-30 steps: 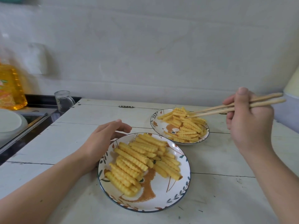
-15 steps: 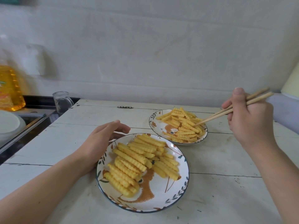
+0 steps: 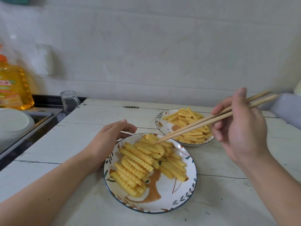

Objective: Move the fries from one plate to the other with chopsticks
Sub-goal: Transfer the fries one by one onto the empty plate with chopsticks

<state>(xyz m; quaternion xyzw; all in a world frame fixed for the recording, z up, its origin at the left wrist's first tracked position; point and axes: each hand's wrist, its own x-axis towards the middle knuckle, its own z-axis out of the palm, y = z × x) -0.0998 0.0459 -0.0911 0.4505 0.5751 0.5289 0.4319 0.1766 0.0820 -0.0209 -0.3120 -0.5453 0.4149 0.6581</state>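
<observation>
Two white plates with leaf patterns hold crinkle-cut fries. The near plate (image 3: 164,199) carries a large pile of fries (image 3: 143,160); the far plate (image 3: 160,117) behind it to the right holds a smaller pile of fries (image 3: 190,121). My right hand (image 3: 241,131) grips a pair of wooden chopsticks (image 3: 203,123), whose tips touch the top fries at the back of the near plate. My left hand (image 3: 105,141) rests with relaxed fingers against the near plate's left rim, holding nothing.
The plates stand on a white plank table (image 3: 81,144). At the left are a dark counter with a clear glass cup (image 3: 69,101), a yellow oil bottle (image 3: 13,87) and a white bowl (image 3: 13,123). A white wall runs behind.
My right hand swung the chopsticks from the far plate's fries over to the top of the near plate's pile. My left hand stayed at the near plate's rim.
</observation>
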